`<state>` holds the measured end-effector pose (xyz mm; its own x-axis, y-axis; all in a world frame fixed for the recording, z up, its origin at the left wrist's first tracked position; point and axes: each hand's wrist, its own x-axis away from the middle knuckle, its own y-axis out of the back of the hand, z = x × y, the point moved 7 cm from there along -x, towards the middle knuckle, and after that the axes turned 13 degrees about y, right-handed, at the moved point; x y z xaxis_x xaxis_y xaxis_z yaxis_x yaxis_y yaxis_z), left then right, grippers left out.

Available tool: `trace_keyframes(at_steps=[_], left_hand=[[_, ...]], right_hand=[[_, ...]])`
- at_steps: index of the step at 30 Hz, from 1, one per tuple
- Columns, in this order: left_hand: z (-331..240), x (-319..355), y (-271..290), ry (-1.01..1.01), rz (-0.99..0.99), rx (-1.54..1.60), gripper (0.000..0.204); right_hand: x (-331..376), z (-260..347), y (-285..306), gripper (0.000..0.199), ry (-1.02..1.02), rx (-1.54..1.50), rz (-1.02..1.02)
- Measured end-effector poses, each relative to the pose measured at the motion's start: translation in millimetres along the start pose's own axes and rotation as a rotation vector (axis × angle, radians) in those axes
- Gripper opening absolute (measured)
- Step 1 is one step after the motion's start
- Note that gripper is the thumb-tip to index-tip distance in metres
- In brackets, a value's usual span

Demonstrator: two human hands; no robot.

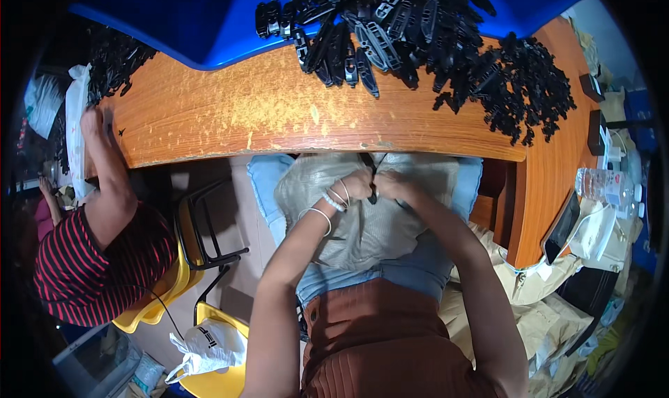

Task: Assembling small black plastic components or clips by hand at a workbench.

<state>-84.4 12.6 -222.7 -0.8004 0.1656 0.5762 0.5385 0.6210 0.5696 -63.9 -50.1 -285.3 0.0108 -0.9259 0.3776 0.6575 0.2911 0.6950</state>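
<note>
A narrow black piece (373, 198) sits above the person's lap, just below the counter's front edge, mostly hidden by the fingers; only its dark, slim ends show, and its finer form cannot be told. The left hand (359, 184) and right hand (392, 188) meet at it, both clamped on it with curled fingers. Pale bangles (335, 200), one beaded, ring the left wrist. Under the hands spreads a grey cloth (362, 234), thinly woven and creased, over light blue fabric (267, 182).

The counter (230, 105) has an orange-brown wood grain, its finish scuffed to yellowish patches and chipped along the front edge. Smooth, glossy blue trays (230, 22) stand on it. Long, boat-shaped black plastic parts (376, 46) with slotted openings heap up there, beside a tangled mound of small, knobbly black bits (533, 84).
</note>
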Motion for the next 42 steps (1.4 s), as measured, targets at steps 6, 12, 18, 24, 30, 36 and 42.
trace_keyframes(at_steps=[6,12,18,24,30,36,42], left_hand=[[39,-29,4,0.094,0.008,-0.301,0.034],[117,-32,-3,0.031,-0.546,-0.182,0.042],[86,-15,14,-0.086,-0.844,-0.242,0.035],[38,26,13,-0.050,-0.766,-0.593,0.041],[60,21,-13,0.201,-0.248,-0.693,0.049],[41,15,-7,0.183,-0.495,-0.591,0.046],[51,47,-14,0.156,-0.759,-0.388,0.043]], right_hand=[[38,-29,-1,0.026,-0.125,0.069,0.056],[54,66,37,0.017,-0.079,0.088,0.323],[54,56,-11,0.019,0.060,0.112,0.215],[49,68,-7,0.016,0.121,0.153,0.441],[1,52,77,0.022,0.082,0.298,-0.340],[-18,-2,61,0.052,-1.331,0.305,-0.977],[-61,21,25,0.054,-1.397,0.151,-1.023]])
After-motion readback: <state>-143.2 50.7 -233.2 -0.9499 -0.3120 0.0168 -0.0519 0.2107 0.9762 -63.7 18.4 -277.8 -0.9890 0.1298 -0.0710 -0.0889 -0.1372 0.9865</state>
